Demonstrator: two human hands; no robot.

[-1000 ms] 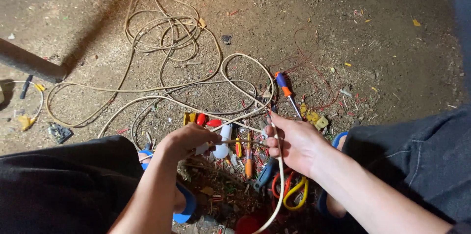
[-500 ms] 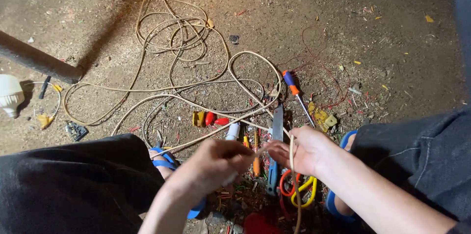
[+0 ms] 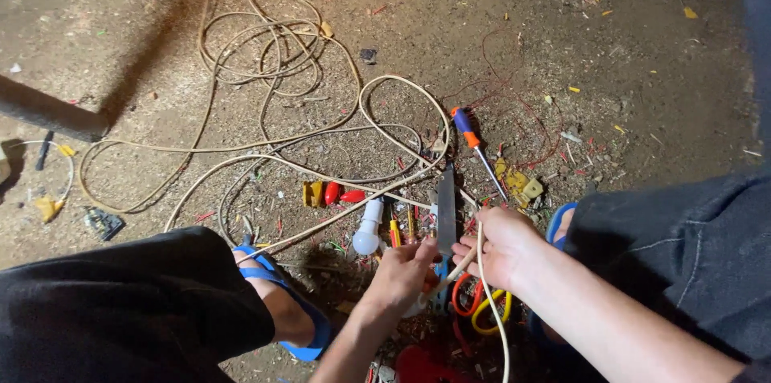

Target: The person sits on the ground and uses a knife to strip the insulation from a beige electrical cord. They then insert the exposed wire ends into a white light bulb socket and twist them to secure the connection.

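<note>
dusty concrete floor (image 3: 642, 46), warm light, shadows

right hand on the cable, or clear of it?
Touching. The head view shows the right hand closed around the cream cable, which runs through the fist and out below it.

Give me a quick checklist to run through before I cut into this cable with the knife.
1. Cable held firm: right hand grips the cream cable. Ok.
2. Left hand on the knife: its grip is at the handle. Ok.
3. Blade direction: points away from the body. Ok.
4. Fingers clear of the edge: right-hand fingertips sit right beside the blade. Not ok.
5. Cable disconnected: its ends are not traceable. Cannot tell.
6. Ground around the feet: bulb, screwdriver and loose wire lie close. Not ok.
</note>
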